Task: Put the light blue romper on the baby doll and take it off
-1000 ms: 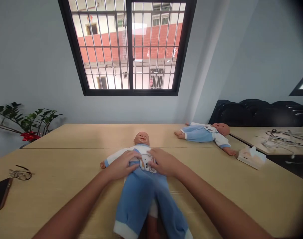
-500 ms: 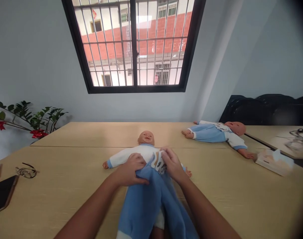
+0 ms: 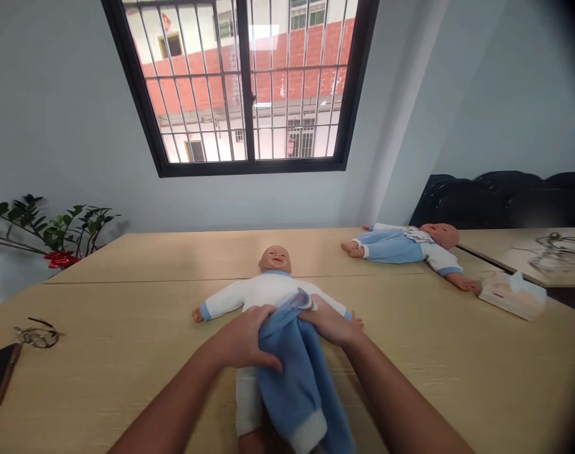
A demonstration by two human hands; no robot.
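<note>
A baby doll [image 3: 275, 260] in a white long-sleeved top with blue collar and cuffs lies face up on the table, its head away from me. Over its belly and legs I hold blue baby trousers [image 3: 290, 359] with white cuffs, bunched near the waist. My left hand [image 3: 249, 337] grips the cloth on the left side, thumb toward me. My right hand [image 3: 328, 320] is closed on the waist part at the right, where a bit of white print shows. The trousers hide much of the doll's lower body; one white-clothed leg [image 3: 248, 400] shows at left.
A second doll [image 3: 401, 244] in blue and white lies at the back right, near a tissue box [image 3: 513, 295]. Glasses [image 3: 38, 335] and a dark tablet-like device [image 3: 0, 377] lie at left. Cables [image 3: 559, 249] lie far right. A plant [image 3: 55, 227] stands beyond the table's left edge.
The trousers have been gathered up and shifted right, their legs now drawn together and a cuff raised. More of the doll's white top and left-side leg shows. My view has shifted slightly.
</note>
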